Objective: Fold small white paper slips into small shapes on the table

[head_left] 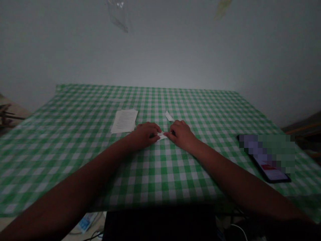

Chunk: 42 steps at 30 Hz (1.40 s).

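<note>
My left hand [145,134] and my right hand [181,134] meet at the middle of a table covered with a green and white checked cloth [75,140]. Both hands have their fingers curled and pressed onto a small folded white paper [162,135] that lies between them on the cloth. Most of that paper is hidden under the fingers. A narrow white paper strip [169,116] lies just beyond my right hand.
A small stack of printed white sheets [124,121] lies left of my hands. A phone with a lit screen [269,164] rests near the right edge. A pale wall stands behind the table. Cables and dark items sit below the near edge.
</note>
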{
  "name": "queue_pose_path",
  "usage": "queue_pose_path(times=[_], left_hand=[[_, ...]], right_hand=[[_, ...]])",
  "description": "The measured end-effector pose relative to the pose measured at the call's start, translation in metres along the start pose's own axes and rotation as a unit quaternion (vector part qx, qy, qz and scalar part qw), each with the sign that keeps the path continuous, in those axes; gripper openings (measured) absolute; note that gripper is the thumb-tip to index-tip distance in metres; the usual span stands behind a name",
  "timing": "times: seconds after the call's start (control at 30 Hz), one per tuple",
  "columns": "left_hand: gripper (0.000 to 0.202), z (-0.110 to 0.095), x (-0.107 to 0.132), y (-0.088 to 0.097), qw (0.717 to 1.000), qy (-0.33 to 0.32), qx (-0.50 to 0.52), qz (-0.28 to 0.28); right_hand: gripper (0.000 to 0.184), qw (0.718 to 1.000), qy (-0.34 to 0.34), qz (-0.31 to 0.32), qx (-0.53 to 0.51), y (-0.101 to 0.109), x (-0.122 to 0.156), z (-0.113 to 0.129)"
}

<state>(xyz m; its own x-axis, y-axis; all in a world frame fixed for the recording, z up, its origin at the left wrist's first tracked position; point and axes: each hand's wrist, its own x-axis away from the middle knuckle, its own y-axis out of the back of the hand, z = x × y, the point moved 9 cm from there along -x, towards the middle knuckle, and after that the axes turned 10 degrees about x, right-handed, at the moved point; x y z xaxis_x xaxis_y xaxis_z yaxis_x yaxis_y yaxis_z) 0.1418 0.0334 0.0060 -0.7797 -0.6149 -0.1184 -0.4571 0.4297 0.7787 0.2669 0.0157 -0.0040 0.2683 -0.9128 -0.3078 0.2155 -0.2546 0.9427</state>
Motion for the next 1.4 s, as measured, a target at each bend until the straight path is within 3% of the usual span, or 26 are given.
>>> queue_pose_path(times=[0.13,0.27,0.37,0.47,0.6,0.77,0.9,1.03,1.2,1.3,1.4], left_hand=[[0.015,-0.001,0.000,0.000,1.000,-0.001,-0.006,-0.007],[0.014,-0.002,0.001,0.002,1.000,-0.001,-0.011,-0.017],[0.014,-0.001,0.001,0.002,0.999,0.000,-0.018,-0.028],[0.015,0.006,0.000,0.003,0.999,0.007,-0.017,-0.047],[0.017,0.015,-0.002,0.007,0.997,0.012,-0.014,-0.078],[0.012,0.016,-0.001,0.010,0.999,0.001,0.034,-0.030],[0.016,0.018,0.003,0.013,0.998,0.031,0.058,-0.002],[0.021,0.018,0.004,0.013,0.996,0.045,0.070,0.007],[0.016,0.017,0.003,0.013,0.997,0.014,0.077,0.012],[0.014,0.011,0.003,0.009,0.999,-0.005,0.035,0.011],[0.011,-0.001,0.005,0.004,0.995,0.016,-0.097,-0.020]], right_hand=[[0.032,0.999,-0.023,-0.008,0.026,0.002,-0.001,-0.006],[0.026,0.997,-0.039,-0.062,-0.018,0.022,-0.001,-0.006],[0.025,0.995,0.031,-0.085,-0.040,0.038,0.005,0.017],[0.027,0.987,0.147,-0.034,-0.046,0.036,0.018,0.052],[0.039,0.985,0.174,0.019,-0.004,0.023,0.030,0.071],[0.047,0.982,0.179,0.060,0.019,0.013,0.031,0.068],[0.047,0.980,0.179,0.075,0.030,0.013,0.031,0.064],[0.047,0.980,0.177,0.080,0.034,0.014,0.032,0.065],[0.045,0.981,0.172,0.080,0.028,0.016,0.030,0.065],[0.043,0.982,0.171,0.075,0.020,0.016,0.029,0.064],[0.043,0.983,0.172,0.063,0.005,0.016,0.028,0.063]])
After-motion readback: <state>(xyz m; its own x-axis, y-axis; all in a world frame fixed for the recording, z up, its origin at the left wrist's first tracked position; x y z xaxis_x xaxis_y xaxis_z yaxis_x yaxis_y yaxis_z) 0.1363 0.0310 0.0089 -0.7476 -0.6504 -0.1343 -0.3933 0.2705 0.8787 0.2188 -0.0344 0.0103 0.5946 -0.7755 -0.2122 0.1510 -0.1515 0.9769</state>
